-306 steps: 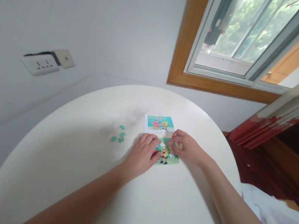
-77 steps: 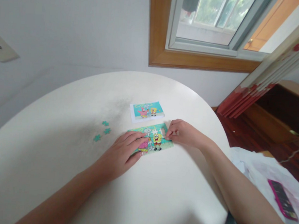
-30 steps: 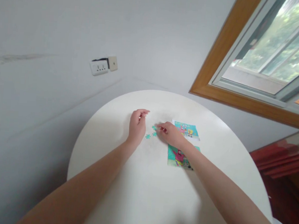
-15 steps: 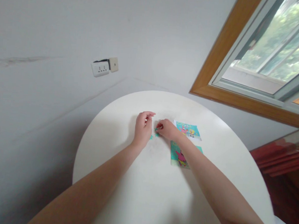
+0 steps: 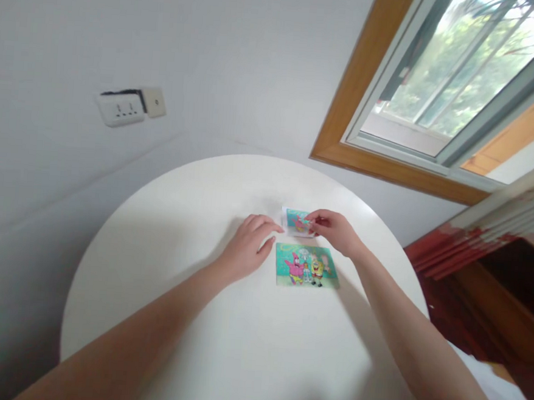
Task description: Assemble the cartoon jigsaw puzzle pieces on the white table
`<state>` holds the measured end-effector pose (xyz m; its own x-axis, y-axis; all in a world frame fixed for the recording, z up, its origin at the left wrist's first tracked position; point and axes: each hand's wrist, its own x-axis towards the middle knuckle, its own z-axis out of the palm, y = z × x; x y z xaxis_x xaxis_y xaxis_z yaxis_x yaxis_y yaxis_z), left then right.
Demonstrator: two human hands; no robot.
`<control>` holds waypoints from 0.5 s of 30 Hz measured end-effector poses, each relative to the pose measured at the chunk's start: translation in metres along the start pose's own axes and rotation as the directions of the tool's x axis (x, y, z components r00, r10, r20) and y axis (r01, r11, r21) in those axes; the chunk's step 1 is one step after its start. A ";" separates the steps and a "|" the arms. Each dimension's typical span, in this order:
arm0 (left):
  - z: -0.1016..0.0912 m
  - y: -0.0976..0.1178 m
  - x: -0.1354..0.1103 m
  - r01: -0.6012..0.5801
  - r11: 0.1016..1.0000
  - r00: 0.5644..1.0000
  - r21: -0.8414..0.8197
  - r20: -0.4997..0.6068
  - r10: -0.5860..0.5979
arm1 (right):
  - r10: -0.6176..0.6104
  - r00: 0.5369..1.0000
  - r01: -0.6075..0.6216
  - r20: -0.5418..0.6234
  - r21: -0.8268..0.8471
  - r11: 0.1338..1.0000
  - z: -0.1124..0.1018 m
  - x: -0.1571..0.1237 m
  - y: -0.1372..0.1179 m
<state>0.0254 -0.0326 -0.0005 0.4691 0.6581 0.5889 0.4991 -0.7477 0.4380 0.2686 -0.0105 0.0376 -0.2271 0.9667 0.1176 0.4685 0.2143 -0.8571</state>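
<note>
My right hand (image 5: 331, 229) is over the right part of a small picture sheet (image 5: 295, 221) with a white border. Its thumb and forefinger are pinched on what looks like a small teal puzzle piece (image 5: 309, 221), mostly hidden by the fingertips. My left hand (image 5: 250, 244) rests low over the table with fingers stretched and thumb apart, holding nothing. Its fingertips come close to the sheet's left edge. Nearer to me lies a larger teal picture card (image 5: 307, 267) with a pink starfish and a yellow sponge cartoon figure, fully in sight.
Both hands work on a round white table (image 5: 257, 339). A grey wall with a socket (image 5: 121, 109) stands behind it at the left. A wood-framed window (image 5: 335, 135) and a red patterned curtain (image 5: 450, 255) are at the right.
My right hand has gone from the small teal pieces beside my left hand to the upper picture sheet. My left hand has flattened over where the pieces lay. The view has turned right.
</note>
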 end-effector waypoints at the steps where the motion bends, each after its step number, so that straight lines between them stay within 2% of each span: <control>1: 0.001 0.008 -0.002 -0.057 0.998 0.994 0.008 0.094 0.057 | -0.001 1.000 0.001 -0.012 0.018 1.000 -0.012 -0.011 0.005; 4: 0.007 0.034 -0.008 -0.170 0.985 0.946 0.010 0.281 0.160 | 0.054 0.999 -0.054 -0.001 0.028 0.998 -0.037 -0.041 0.018; 8: 0.022 0.055 -0.015 -0.228 0.974 0.898 -0.006 0.385 0.213 | 0.128 0.987 -0.136 0.093 0.086 0.987 -0.047 -0.062 0.030; 11: 0.032 0.056 -0.017 -0.257 0.965 0.881 0.044 0.421 0.215 | 0.147 0.974 -0.167 0.174 0.107 0.980 -0.049 -0.064 0.037; 15: 0.039 0.052 -0.019 -0.285 0.953 0.860 0.101 0.467 0.207 | 0.150 0.961 -0.164 0.231 0.041 0.986 -0.050 -0.062 0.045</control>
<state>0.0704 -0.0802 -0.0153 0.8469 0.4522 0.2797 0.4161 -0.8912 0.1810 0.3466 -0.0541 0.0162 -0.3449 0.9294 -0.1315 0.4636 0.0468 -0.8848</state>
